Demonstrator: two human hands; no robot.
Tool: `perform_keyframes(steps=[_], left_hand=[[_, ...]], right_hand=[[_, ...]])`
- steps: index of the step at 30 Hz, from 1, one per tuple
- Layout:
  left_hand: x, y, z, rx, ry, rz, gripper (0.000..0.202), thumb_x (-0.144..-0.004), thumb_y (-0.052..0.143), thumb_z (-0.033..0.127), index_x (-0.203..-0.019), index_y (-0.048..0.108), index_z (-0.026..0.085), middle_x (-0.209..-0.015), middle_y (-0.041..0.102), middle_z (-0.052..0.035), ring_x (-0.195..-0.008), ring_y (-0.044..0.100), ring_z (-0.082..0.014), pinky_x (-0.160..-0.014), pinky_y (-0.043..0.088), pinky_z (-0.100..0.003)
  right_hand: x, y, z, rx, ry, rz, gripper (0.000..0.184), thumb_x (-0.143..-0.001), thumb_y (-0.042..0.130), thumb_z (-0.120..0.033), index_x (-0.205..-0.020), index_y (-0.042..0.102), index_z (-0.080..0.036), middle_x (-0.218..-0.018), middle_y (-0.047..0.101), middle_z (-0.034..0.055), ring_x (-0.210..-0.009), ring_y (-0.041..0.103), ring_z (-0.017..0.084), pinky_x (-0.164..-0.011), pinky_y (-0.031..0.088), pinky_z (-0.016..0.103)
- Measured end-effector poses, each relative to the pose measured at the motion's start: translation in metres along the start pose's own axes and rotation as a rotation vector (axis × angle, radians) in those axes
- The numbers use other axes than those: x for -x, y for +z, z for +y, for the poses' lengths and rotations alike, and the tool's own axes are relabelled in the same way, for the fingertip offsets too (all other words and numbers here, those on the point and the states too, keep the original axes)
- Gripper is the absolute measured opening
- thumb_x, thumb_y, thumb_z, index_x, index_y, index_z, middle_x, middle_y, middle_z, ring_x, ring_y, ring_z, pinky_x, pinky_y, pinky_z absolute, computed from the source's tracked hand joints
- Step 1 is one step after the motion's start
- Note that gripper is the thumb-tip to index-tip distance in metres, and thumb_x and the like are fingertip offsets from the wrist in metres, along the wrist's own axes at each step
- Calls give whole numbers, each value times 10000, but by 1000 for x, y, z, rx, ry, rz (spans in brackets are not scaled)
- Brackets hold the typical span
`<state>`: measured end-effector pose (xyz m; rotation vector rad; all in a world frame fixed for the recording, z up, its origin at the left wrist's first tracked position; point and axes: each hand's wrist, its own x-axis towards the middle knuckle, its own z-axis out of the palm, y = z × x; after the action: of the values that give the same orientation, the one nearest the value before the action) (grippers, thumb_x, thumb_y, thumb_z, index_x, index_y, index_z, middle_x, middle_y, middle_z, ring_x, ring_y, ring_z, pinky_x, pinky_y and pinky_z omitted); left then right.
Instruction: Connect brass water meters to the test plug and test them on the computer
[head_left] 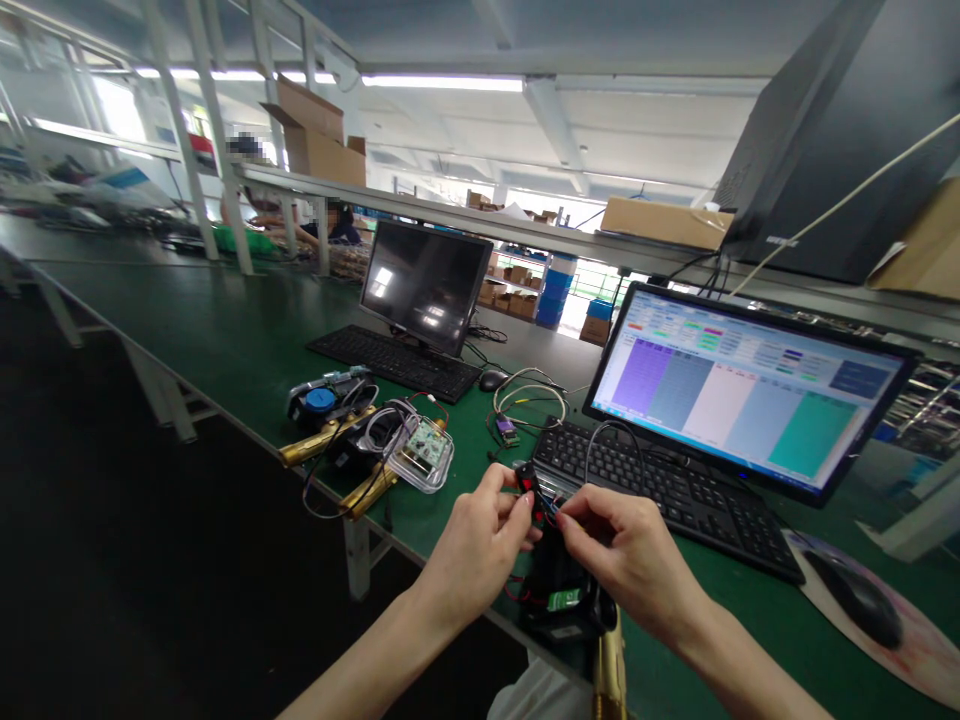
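Indoors, green bench (247, 340) (factory hall), lit monitor (750, 395), left hand (480, 548) and right hand (634, 560) pinched on connector (529, 484)

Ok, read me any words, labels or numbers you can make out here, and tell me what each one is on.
Nothing here reads clearly.
The lit monitor: table headings and cells, too small to read.
The black computer case: small white mark low on its side, blurred.
The green label on the black device at the table edge: too small.
The connector in the left hand, its wires in the right hand: no legible marking.
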<state>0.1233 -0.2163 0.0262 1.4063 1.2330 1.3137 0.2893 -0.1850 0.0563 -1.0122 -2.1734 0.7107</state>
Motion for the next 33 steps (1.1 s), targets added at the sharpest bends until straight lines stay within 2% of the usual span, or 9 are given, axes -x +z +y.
perform_keyframes(steps=[11,20,23,25,28,33], left_hand=[[0,1,-1,-16,-1,9,226,-879,484,413,-939,438,201,-865,710,-41,-707,688,-190,-619,579,-298],[2,1,4,-89,27,-3,189,-890,466,385,-953,449,208,-839,711,-32,-718,683,-181,-642,555,-269],[1,0,5,-83,18,-6,179,-882,481,372,-930,457,202,-791,700,-19,-710,677,-175,-655,545,-264],[0,-1,4,-54,2,9,182,-869,498,367,-920,468,195,-840,697,-27,-714,669,-172,-637,543,-263],[-2,-2,1,-9,-22,25,211,-853,521,370,-945,493,182,-955,688,-47,-738,657,-171,-624,549,-272],[0,-2,1,5,-10,-3,291,-852,534,345,-1086,516,174,-938,697,-52,-779,664,-180,-680,548,-275]], right_hand=[[-2,-4,2,123,-38,-17,169,-824,523,-256,-679,578,-189,-600,520,-50,-550,432,72,-541,307,217],[-1,0,3,130,-36,4,158,-826,520,-242,-694,590,-191,-611,537,-40,-551,444,83,-544,317,227],[-1,-2,2,85,-48,-21,127,-828,528,-244,-752,615,-193,-646,566,-34,-575,466,84,-555,338,217],[-2,-4,2,17,-43,-53,91,-816,563,-265,-832,619,-194,-681,590,-34,-591,484,82,-553,354,204],[-3,-8,4,-51,-24,-81,158,-819,589,-337,-845,626,-185,-628,580,-40,-550,493,80,-528,360,199],[-4,-9,4,68,-61,-70,365,-920,413,-416,-732,616,-179,-553,492,-42,-497,424,71,-501,297,225]])
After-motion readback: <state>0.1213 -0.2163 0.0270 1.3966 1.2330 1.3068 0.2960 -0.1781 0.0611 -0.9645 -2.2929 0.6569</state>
